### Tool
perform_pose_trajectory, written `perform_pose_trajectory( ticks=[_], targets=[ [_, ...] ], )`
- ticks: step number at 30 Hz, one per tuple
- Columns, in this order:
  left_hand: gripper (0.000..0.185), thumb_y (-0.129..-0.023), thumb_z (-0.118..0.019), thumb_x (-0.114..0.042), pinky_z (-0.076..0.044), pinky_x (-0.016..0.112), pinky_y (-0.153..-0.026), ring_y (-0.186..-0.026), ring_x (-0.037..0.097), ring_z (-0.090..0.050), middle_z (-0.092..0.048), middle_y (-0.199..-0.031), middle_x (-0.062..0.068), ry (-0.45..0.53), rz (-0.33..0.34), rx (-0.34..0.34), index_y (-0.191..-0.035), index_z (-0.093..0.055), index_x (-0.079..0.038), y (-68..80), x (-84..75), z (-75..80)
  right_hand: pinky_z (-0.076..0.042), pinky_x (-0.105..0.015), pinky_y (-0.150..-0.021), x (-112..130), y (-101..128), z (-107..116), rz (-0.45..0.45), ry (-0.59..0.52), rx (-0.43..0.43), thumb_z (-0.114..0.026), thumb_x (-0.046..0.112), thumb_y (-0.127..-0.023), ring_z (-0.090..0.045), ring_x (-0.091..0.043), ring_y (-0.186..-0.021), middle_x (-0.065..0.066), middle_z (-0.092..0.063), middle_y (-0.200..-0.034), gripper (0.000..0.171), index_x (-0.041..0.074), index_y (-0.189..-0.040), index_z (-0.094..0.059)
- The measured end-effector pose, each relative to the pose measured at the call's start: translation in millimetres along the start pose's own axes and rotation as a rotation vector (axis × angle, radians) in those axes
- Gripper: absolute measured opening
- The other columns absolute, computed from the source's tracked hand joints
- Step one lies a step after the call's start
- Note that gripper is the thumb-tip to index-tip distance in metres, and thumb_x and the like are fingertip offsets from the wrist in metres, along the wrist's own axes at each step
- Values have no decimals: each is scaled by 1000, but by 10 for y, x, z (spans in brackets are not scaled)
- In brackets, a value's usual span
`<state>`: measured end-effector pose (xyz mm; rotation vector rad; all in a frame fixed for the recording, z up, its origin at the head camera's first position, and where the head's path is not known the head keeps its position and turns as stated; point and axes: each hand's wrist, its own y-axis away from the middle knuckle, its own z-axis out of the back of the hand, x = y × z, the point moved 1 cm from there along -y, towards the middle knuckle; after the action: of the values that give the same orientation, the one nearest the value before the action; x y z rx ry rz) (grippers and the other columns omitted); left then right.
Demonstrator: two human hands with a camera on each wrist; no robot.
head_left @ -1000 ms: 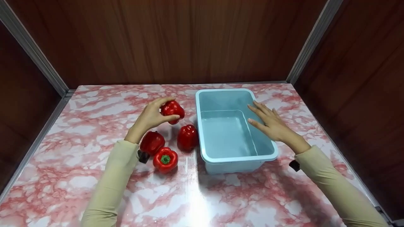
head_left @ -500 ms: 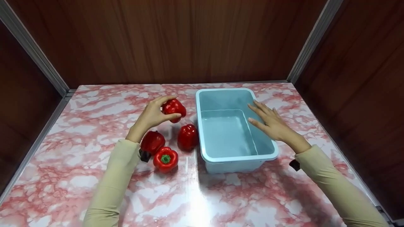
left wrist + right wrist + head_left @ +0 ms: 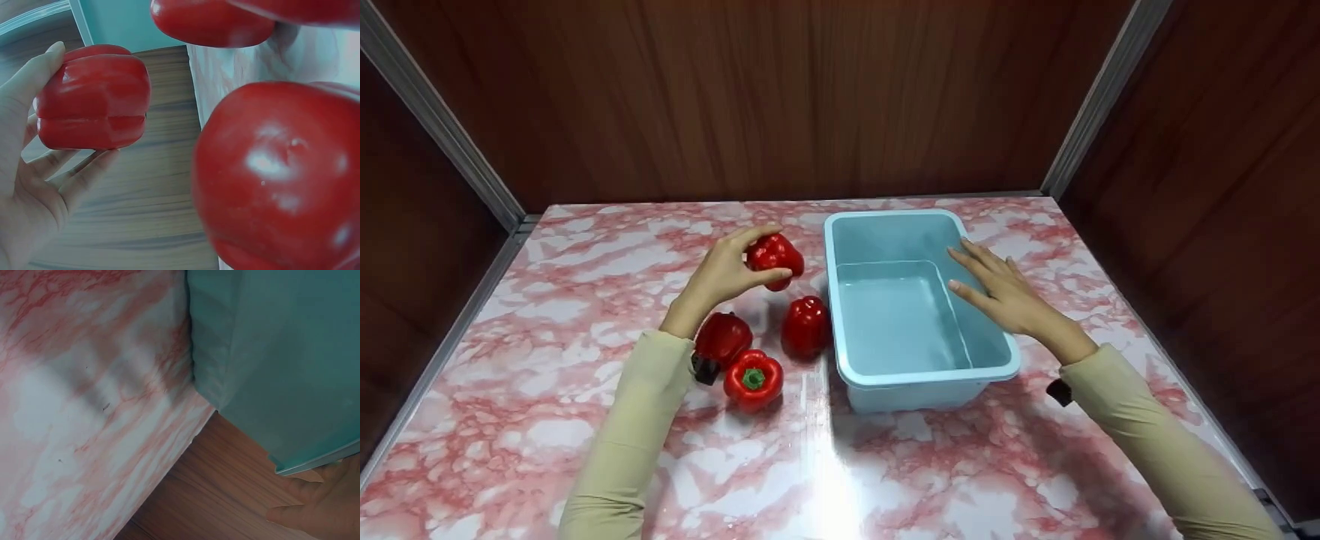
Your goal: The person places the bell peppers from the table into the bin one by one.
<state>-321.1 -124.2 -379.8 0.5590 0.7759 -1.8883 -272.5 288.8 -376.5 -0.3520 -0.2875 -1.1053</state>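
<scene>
My left hand (image 3: 718,271) holds a red bell pepper (image 3: 775,259) between thumb and fingers, left of the light blue bin (image 3: 877,381). In the left wrist view the gripped bell pepper (image 3: 95,104) lies sideways in the hand, with the wooden wall behind it. Over the bin's right rim lies my right hand (image 3: 1011,298), its fingers straight and spread. Part of this hand (image 3: 326,503) shows beside the bin's rim in the right wrist view. A second pepper (image 3: 805,328) stands close to the bin's left side.
Near my left wrist are two more red peppers, a darker pepper (image 3: 723,339) and a pepper with a green stem (image 3: 754,381). A marbled red-and-white tabletop (image 3: 540,360) lies under everything. Dark wooden panels (image 3: 780,97) enclose the back and sides.
My left hand has shifted slightly right and away from me, carrying the bell pepper. My right hand, the bin and the other peppers look unmoved.
</scene>
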Motion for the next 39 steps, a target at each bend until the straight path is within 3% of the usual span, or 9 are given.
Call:
perform_pose_trajectory(
  ticks=[28, 39],
  targets=[
    [71, -69, -73, -56, -49, 43, -90, -117, 22, -50, -49, -135, -1, 38, 0, -1, -131, -48, -35, -55, -87, -2, 2, -65, -106, -9, -5, 0, -9, -12, 1, -40, 51, -95, -5, -29, -143, -3, -11, -156, 58, 29, -147, -26],
    [72, -69, -71, -59, -49, 41, -90, -118, 22, -50, -48, -136, -2, 6, -9, -3, -132, -48, -34, -90, -119, -2, 2, -65, -106, 1, 8, -7, -12, -13, -6, -41, 51, -94, -6, -28, -142, -1, -11, -156, 58, 31, -146, -25]
  ],
)
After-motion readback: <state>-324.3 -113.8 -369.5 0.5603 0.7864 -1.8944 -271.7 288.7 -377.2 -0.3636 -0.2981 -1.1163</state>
